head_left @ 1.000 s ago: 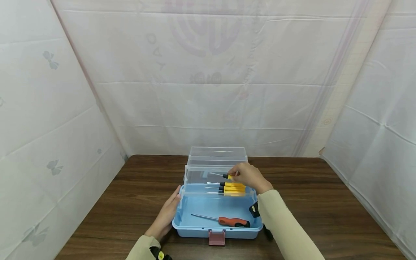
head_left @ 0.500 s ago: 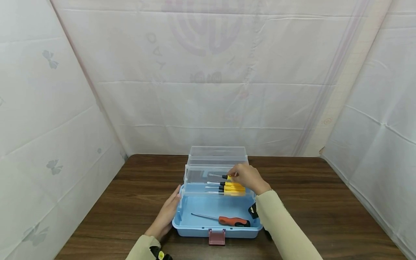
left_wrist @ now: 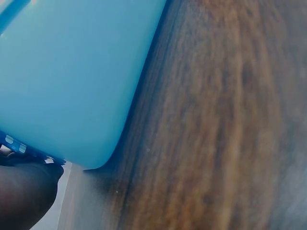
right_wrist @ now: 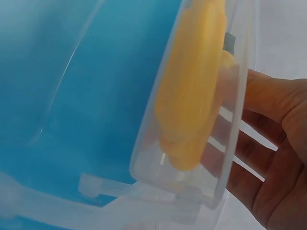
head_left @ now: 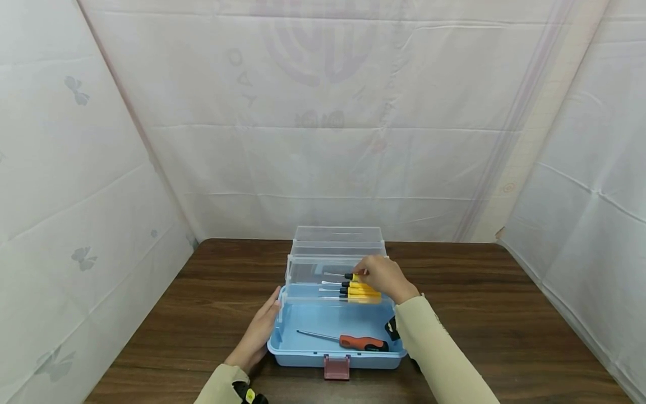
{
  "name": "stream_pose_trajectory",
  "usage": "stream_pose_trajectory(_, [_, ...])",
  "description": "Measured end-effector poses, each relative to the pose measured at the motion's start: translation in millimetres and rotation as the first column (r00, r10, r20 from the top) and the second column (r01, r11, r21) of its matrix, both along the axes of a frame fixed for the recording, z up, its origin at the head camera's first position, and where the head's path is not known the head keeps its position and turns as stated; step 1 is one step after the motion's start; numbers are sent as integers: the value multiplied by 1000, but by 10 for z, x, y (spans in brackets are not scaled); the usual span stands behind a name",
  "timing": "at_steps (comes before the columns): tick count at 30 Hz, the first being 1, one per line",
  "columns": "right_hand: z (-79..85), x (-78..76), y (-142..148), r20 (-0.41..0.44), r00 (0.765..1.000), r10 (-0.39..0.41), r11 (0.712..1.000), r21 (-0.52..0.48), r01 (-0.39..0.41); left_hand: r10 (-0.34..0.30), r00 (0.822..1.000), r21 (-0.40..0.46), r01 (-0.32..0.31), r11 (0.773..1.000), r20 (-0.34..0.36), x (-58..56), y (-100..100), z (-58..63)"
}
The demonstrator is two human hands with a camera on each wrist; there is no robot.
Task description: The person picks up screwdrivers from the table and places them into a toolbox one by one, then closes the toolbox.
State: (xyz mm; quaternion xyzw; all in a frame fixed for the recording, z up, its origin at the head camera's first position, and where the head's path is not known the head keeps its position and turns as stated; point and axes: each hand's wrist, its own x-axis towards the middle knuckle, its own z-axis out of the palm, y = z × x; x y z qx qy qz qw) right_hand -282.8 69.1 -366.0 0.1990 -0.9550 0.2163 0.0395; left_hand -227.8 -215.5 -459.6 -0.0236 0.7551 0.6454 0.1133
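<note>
As I watch, the left grip [head_left: 259,335] lies straight-fingered against the box [head_left: 298,359] | right grip [head_left: 386,276], nearly closed, pinches a yellow screwdriver [head_left: 349,276].

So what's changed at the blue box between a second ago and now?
Only a little: the right hand has lowered the yellow screwdriver it pinches slightly, toward the other yellow screwdrivers, and the right sleeve has shifted a bit left. Nothing was visibly picked up or let go. The left hand stays against the blue box, and the orange screwdriver lies where it was.
</note>
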Motion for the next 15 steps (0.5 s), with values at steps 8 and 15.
stream_pose_trajectory(8, [-4,1,-6,11,1000,3,1000,0,-3,-1,1000,-1,1,1000,3,7,-4,2])
stream_pose_trajectory(15, [-9,3,-2,37,999,7,1000,-10,-7,-2,1000,-8,2,1000,3,25,1,15])
